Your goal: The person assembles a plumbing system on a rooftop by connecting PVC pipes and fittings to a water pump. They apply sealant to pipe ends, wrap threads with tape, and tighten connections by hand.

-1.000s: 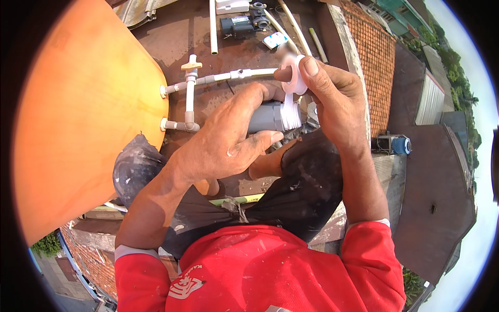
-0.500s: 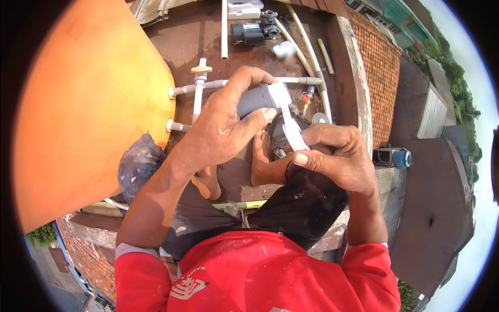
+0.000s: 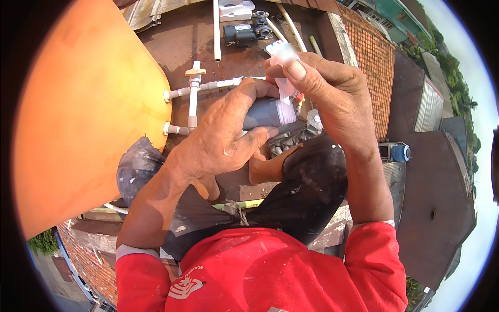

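My left hand point(image 3: 218, 125) is closed round a grey pipe fitting point(image 3: 260, 115), held lying sideways above my feet. White thread seal tape point(image 3: 286, 112) is wrapped round the fitting's right end in layers. From that end a strip of the tape runs up to my right hand point(image 3: 332, 91), whose thumb and fingers pinch it just above and right of the fitting. Whether a spool is inside those fingers cannot be made out. Behind the fingertips shows a blurred white and blue packet point(image 3: 280, 51).
A big orange tank point(image 3: 93, 114) stands at left, joined to white pipes with a valve point(image 3: 195, 72). Farther off lie a black pump point(image 3: 244, 34), a white foam piece point(image 3: 235, 10) and loose pipes point(image 3: 217, 31). A dark bag point(image 3: 288, 136) lies near my foot. Tiled roofs point(image 3: 371, 67) lie beyond the ledge.
My right hand has moved up and away from me, carrying the tape from below the fitting to above it. The left hand keeps its hold, the fitting now slightly lower.
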The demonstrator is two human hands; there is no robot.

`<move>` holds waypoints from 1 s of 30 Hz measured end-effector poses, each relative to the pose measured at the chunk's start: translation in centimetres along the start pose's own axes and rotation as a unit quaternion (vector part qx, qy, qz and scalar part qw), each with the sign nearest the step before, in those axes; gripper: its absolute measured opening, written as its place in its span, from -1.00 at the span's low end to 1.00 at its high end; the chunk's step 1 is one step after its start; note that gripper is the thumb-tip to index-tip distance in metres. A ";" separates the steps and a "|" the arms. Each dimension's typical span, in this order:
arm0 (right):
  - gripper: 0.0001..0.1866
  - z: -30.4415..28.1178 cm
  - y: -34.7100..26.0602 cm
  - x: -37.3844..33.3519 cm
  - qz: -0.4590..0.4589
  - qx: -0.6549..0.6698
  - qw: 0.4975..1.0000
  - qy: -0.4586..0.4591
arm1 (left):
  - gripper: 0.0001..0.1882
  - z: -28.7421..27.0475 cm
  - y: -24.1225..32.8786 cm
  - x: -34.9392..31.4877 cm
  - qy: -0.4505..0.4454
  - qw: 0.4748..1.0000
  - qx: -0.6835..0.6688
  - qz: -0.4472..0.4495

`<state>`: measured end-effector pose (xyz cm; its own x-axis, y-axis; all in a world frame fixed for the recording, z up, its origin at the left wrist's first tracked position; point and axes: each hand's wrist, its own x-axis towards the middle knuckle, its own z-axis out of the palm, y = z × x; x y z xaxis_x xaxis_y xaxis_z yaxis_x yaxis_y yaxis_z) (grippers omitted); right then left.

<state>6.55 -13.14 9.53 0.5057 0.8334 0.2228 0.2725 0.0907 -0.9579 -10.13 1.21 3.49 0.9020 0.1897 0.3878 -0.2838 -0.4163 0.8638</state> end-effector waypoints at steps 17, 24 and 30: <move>-0.74 0.6 1.2 -7.1 0.222 0.057 0.970 -0.080 | -0.60 -1.5 -1.4 0.4 0.065 0.994 -0.089 -0.008; -0.68 -1.0 -1.4 -5.1 -0.063 0.030 0.993 -0.096 | -0.46 -0.8 -1.4 0.5 0.005 0.997 0.043 0.063; -0.71 0.0 -0.8 -0.8 0.018 0.050 0.998 0.020 | -0.40 -0.1 -0.1 0.3 -0.003 0.999 0.018 0.037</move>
<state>5.87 -13.90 10.13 0.5465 0.8149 0.1933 0.1720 0.1167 -0.9782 -9.91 1.42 3.53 0.8806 0.1519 0.4489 -0.3389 -0.4603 0.8206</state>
